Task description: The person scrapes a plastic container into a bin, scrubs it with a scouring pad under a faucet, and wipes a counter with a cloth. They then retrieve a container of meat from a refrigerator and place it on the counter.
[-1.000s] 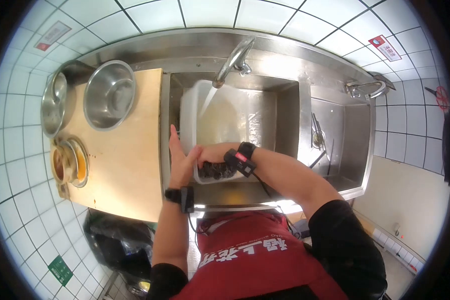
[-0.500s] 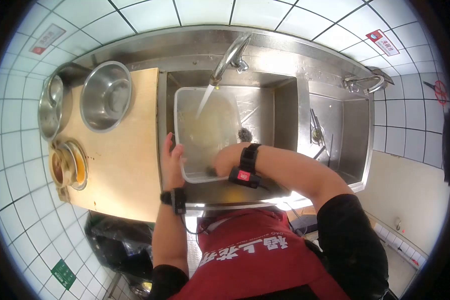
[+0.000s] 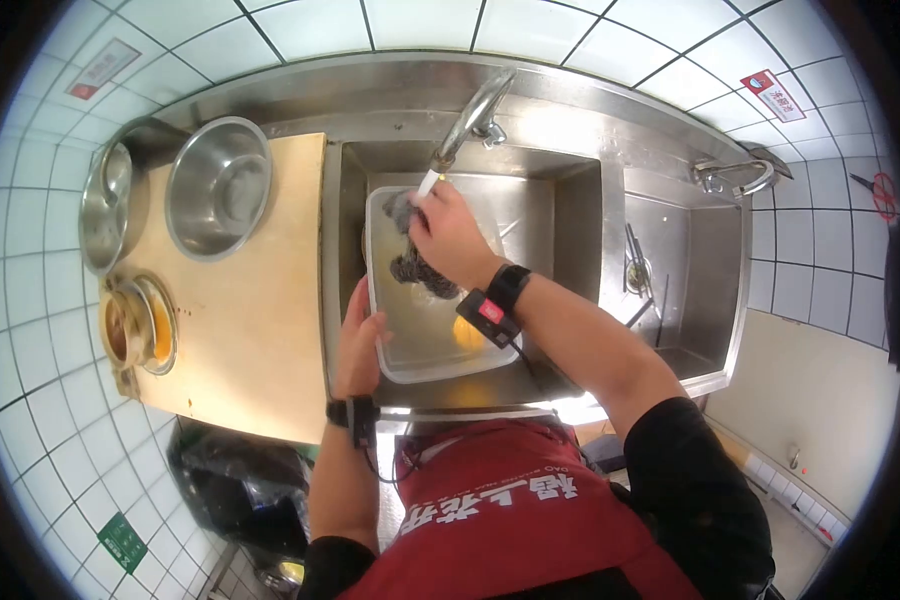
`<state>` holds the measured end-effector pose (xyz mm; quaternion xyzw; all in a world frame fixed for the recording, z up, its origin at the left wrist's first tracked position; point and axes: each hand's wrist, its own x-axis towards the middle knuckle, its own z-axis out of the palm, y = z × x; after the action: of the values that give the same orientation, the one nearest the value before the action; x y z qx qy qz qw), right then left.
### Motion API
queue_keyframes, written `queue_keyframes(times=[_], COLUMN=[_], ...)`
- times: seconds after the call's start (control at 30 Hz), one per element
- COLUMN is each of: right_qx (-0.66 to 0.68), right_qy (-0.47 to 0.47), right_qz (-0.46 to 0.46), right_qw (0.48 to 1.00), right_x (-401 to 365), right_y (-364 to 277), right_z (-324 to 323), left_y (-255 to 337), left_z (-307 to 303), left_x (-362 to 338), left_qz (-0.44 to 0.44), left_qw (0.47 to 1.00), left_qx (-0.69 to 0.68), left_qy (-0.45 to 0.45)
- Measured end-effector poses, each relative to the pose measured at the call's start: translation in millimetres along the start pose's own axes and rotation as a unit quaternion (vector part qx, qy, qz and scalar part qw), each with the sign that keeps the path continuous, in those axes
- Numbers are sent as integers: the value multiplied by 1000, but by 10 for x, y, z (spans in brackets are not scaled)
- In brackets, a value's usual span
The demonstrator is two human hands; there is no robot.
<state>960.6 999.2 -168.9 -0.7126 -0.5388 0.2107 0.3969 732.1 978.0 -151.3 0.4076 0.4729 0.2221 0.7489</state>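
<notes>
A translucent plastic tub (image 3: 440, 372) holding cloudy water sits tilted in the left sink basin. My left hand (image 3: 358, 350) grips its left rim, thumb on the rim and fingers along the outer side. Over the tub, my right hand (image 3: 457, 240) is closed on a grey steel wool scourer (image 3: 400, 208) beneath the tap's stream. More dark steel wool (image 3: 422, 275) shows below that hand, partly covered by it. An orange-yellow round thing (image 3: 468, 333) shows near the tub's lower right. The tap (image 3: 467, 120) is running.
On the wooden board (image 3: 255, 330) to the left stand a steel bowl (image 3: 218, 190), another metal vessel (image 3: 105, 215) and a brown pot (image 3: 120, 330). The right basin (image 3: 705, 265) holds dark, thin utensils (image 3: 638, 265). A second tap (image 3: 735, 178) stands behind it.
My right hand has risen from the tub's near end to the tap's stream, with steel wool now visible. The tub has shifted right and nearer. The scourer beside the tub is gone from there.
</notes>
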Motion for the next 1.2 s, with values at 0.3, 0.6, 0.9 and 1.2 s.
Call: queue_keyframes(times=[0.3, 0.6, 0.9, 1.2], right_qx=[-324, -300, -275, -131], right_qy=[-106, -40, -122, -274], right_qz=[-117, -136, -67, -116], right_qw=[933, 943, 951, 946], right_x=[59, 112, 80, 29], right_y=[200, 231, 241, 272], right_z=[-74, -167, -69, 10], left_y=[47, -136, -146, -26], left_z=[43, 71, -36, 196], left_x=[-88, -90, -146, -29], left_qz=[-18, -36, -11, -37], left_qw=[997, 998, 998, 999], left_qx=[-74, -43, -50, -26], left_qy=[5, 22, 26, -10])
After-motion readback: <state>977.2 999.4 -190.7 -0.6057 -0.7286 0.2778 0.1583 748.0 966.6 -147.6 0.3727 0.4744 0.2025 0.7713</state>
